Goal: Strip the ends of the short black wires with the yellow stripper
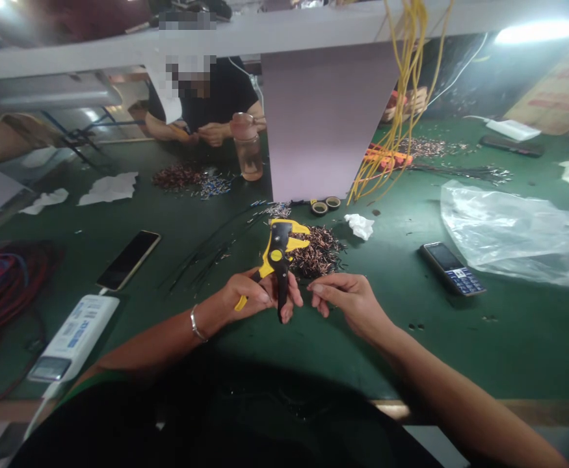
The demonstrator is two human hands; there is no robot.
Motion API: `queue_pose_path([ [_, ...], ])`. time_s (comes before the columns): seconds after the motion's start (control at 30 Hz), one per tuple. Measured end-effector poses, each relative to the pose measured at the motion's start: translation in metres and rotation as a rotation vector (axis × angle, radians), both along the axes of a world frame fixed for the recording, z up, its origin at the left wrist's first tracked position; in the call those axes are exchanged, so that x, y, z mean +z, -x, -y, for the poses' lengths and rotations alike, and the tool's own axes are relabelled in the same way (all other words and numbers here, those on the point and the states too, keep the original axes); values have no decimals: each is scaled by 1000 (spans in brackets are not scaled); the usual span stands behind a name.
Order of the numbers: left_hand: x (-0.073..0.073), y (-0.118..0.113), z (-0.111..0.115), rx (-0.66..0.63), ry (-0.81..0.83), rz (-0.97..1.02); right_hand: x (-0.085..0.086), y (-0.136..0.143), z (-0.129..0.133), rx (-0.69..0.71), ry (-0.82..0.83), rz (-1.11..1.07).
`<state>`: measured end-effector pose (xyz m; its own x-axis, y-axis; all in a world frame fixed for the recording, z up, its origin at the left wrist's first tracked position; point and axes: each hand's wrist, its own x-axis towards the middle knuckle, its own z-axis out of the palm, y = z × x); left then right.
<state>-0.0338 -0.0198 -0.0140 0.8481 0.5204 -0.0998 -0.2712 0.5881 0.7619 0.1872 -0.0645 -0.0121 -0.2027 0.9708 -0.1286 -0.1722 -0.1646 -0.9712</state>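
A yellow and black wire stripper (pixel 280 253) rests in my left hand (pixel 264 294), its jaws pointing away from me and its handles between my fingers. My right hand (pixel 343 294) is just to the right, thumb and forefinger pinched together at the fingertips; whatever is between them is too small to make out. Beyond both hands lies a heap of short dark wire pieces with copper ends (pixel 317 252). Longer black wires (pixel 206 260) are spread to the left of the stripper. A small pile of pale terminals (pixel 278 210) sits behind it.
On the left are a smartphone (pixel 129 260), a white power strip (pixel 77 335) and coiled red wire (pixel 6 292). A keypad phone (pixel 452 268), plastic bag (pixel 518 234) and crumpled tissue (pixel 359 226) lie right. Yellow wires (pixel 386 149) hang beside a panel (pixel 328 123). Co-workers sit opposite, near a bottle (pixel 248 148).
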Motion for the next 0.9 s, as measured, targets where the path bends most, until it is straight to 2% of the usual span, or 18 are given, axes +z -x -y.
queue_pose_path([
  [0.17,-1,2,0,-10,-8,-4,1,-1,-1,-19,46,-23],
  [0.27,-1,2,1,10,-43,-21,1,-2,-1,-88,20,9],
  [0.37,1,-1,3,47,-90,-40,3,-3,1,-245,-69,106],
  [0.47,1,-4,6,51,-113,-83,7,-3,5,-399,-210,290],
  [0.63,-4,-6,11,57,-224,-218,11,-1,11,-422,-437,542],
  [0.8,-3,-10,15,78,-406,-343,5,5,13,-419,-348,413],
  [0.9,-2,-11,18,129,-644,-438,2,9,14,-394,-252,263],
])
